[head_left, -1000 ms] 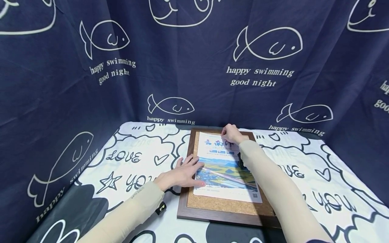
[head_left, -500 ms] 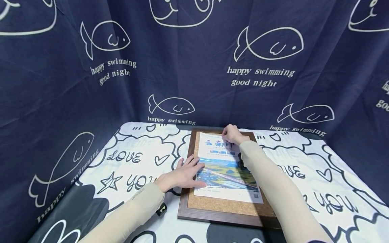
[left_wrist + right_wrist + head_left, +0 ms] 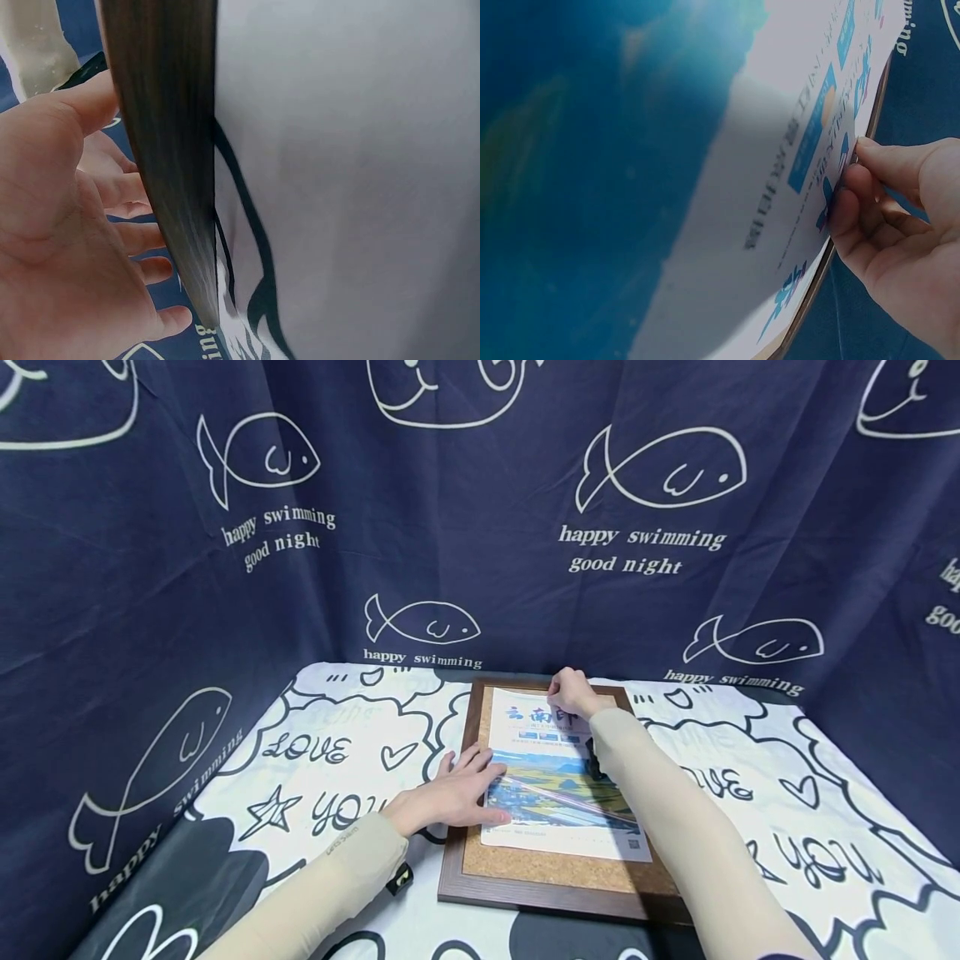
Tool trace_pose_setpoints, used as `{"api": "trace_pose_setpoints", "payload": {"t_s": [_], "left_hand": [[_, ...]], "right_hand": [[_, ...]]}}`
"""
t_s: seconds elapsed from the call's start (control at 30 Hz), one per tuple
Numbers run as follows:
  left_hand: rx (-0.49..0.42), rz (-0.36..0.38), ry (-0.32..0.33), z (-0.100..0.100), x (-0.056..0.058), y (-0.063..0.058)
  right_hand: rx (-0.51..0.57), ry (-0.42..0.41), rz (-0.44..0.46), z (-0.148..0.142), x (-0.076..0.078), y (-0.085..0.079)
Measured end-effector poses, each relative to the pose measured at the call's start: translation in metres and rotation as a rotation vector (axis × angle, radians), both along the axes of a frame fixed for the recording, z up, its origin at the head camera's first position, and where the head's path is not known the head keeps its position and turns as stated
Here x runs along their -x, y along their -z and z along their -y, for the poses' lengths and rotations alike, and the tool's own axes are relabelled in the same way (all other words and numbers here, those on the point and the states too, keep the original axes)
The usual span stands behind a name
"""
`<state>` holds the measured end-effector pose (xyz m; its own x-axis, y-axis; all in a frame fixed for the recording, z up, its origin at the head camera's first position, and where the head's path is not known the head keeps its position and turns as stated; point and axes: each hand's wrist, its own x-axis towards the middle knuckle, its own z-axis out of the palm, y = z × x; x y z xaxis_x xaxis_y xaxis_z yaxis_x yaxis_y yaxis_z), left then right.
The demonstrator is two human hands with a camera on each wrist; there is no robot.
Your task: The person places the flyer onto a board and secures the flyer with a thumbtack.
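Note:
A printed poster with blue lettering and a landscape picture lies on a cork board in a dark brown wooden frame. My left hand is spread over the left side of the frame, its fingertips and thumb touching the poster's left edge. In the left wrist view, the palm faces the frame's side. At the poster's top middle, my right hand has its thumb and forefinger pinched together against the paper. The right wrist view shows a small pin-like thing between those fingertips, mostly hidden.
The board lies on a white cloth with black doodles and lettering. Behind and beside it hangs a navy curtain with white fish drawings. The right forearm passes over the board's right side.
The poster's lower part has shifted slightly to the right, with my left thumb moving along. My right hand stays at the top middle of the poster.

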<state>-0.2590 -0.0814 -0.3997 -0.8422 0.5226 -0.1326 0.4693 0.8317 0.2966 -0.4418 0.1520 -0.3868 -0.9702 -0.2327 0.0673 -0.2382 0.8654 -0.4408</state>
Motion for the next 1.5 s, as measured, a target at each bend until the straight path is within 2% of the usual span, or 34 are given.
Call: {"api": "trace_pose_setpoints", "payload": {"t_s": [0.77,0.93,1.2,1.5], "left_hand": [[0.002,-0.016,0.006,0.0008,0.0007,-0.0011],[0.012,-0.011,0.004,0.0004,0.0000,-0.0004],[0.002,-0.008,0.000,0.0007,0.0006,0.0017],[0.002,0.008,0.011,0.0004,0.0004,-0.0008]], "right_hand": [[0.069,0.004,0.021,-0.0010,-0.0011,-0.0025],[0.076,0.009,0.050,-0.0014,-0.0009,-0.0008],[0.111,0.018,0.026,-0.0020,-0.0012,0.0022],[0.080,0.025,0.003,-0.0025,-0.0012,0.0007]]}}
